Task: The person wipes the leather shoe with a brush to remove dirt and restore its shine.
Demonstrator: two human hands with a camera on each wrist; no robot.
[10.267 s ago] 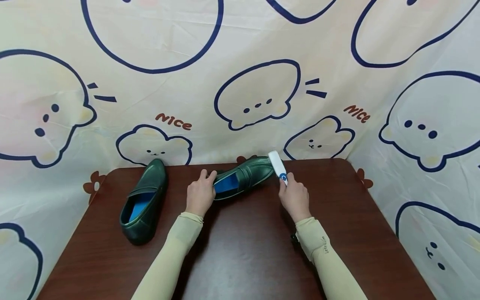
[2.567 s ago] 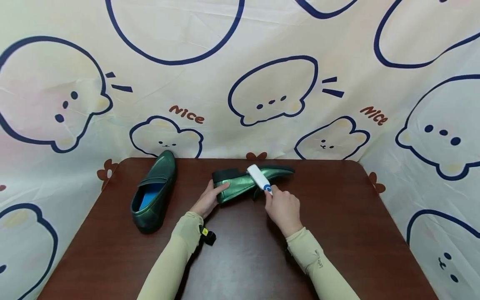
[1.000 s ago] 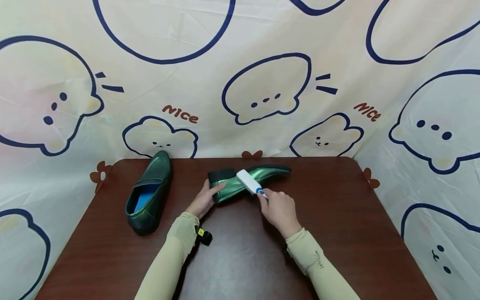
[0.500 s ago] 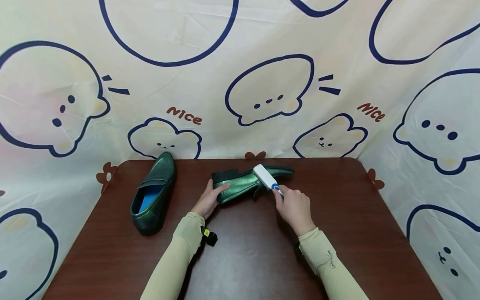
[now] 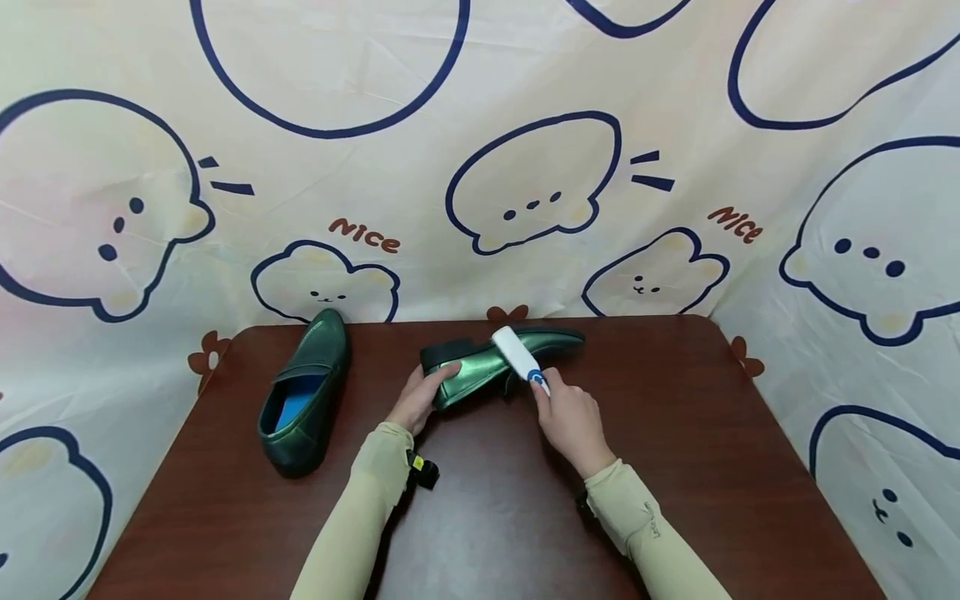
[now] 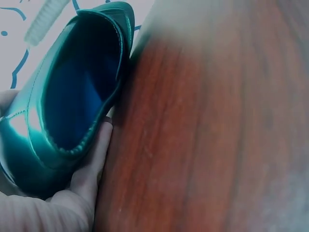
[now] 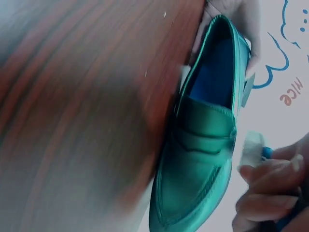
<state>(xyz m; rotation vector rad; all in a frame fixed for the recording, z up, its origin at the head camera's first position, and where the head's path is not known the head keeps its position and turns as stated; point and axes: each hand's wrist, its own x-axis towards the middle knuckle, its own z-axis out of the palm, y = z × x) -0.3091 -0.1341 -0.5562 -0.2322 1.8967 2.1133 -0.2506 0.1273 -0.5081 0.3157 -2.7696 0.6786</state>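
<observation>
A shiny green loafer (image 5: 472,377) lies tipped on its side at the back of the table, dark sole facing away and toe to the right. Its heel is gripped by my left hand (image 5: 415,402), thumb across the outer side and fingers beneath, as the left wrist view shows around the heel (image 6: 34,164). My right hand (image 5: 573,421) holds a white brush (image 5: 513,350) by its handle, the head over the shoe's side near the middle. Pale bristles (image 6: 46,21) show in the left wrist view. The blue insole (image 7: 212,72) appears in the right wrist view.
A second green loafer (image 5: 303,408) stands upright on its sole at the left, toe against the back edge. The brown wooden table (image 5: 480,533) ends at a cartoon-printed cloth (image 5: 420,183) behind and at both sides.
Earlier the loafer sat sole down with the brush at its toe; it has since been turned onto its side. In the last second the brush moved right, then back left along it.
</observation>
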